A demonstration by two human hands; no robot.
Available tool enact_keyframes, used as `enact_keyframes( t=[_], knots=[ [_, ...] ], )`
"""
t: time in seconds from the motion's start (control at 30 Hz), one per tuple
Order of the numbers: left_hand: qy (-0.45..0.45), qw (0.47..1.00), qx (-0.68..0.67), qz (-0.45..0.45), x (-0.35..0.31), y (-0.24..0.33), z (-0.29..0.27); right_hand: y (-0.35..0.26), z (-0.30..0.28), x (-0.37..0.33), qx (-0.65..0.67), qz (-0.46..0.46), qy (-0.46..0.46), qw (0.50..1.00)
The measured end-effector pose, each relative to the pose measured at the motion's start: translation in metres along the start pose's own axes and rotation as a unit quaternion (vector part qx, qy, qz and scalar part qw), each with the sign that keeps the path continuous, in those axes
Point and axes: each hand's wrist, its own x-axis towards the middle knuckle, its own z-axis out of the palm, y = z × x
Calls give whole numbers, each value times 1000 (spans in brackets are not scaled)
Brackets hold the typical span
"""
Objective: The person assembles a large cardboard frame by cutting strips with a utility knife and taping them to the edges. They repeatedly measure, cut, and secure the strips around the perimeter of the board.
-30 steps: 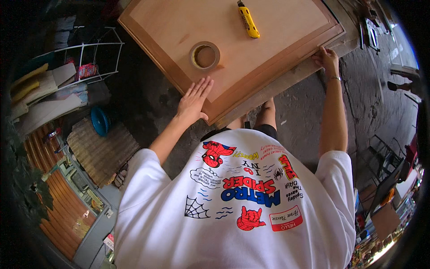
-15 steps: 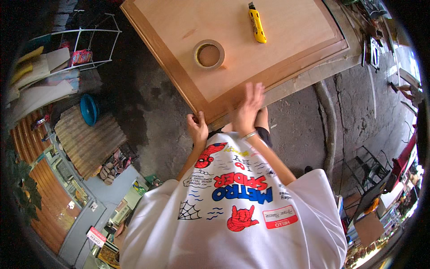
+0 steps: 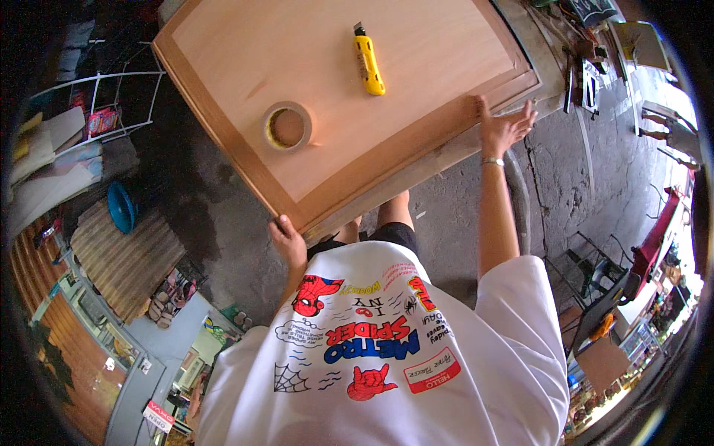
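A large pale wooden panel (image 3: 223,74) with darker brown strips along its edges lies in front of me. My left hand (image 3: 288,241) grips its near left corner, thumb on top; its other fingers are mostly hidden. Toward the right end of the near edge is my right hand (image 3: 507,128), fingers spread, with its thumb side at the brown border. On the panel lie a roll of tape (image 3: 303,128), flat on its side, and a yellow box cutter (image 3: 369,63). Neither hand touches them.
Under the panel a grey board edge (image 3: 394,186) sticks out. To the left are a white metal frame (image 3: 97,78), a blue basin (image 3: 121,207) and a corrugated sheet (image 3: 123,256). A thick pole (image 3: 518,201) lies on the concrete floor at right, with a dark metal frame (image 3: 595,264) beyond.
My right hand has slid right along the near edge, from near the left corner to the right end. My left hand still grips the corner. The whole view has shifted.
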Motion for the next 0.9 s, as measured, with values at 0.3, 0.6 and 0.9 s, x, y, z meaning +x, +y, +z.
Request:
enact_keyframes(
  t=[0.3, 0.6, 0.9],
  knots=[
    [64, 997, 45, -9, -5, 4, 6, 91, 34, 172, -56, -26, 67, 996],
    [14, 995, 96, -21, -13, -5, -11, 73, 25, 143, -16, -90, 17, 996],
    [69, 985, 145, -70, -24, 8, 0, 50, 3, 97, -15, -133, -64, 989]
  ],
)
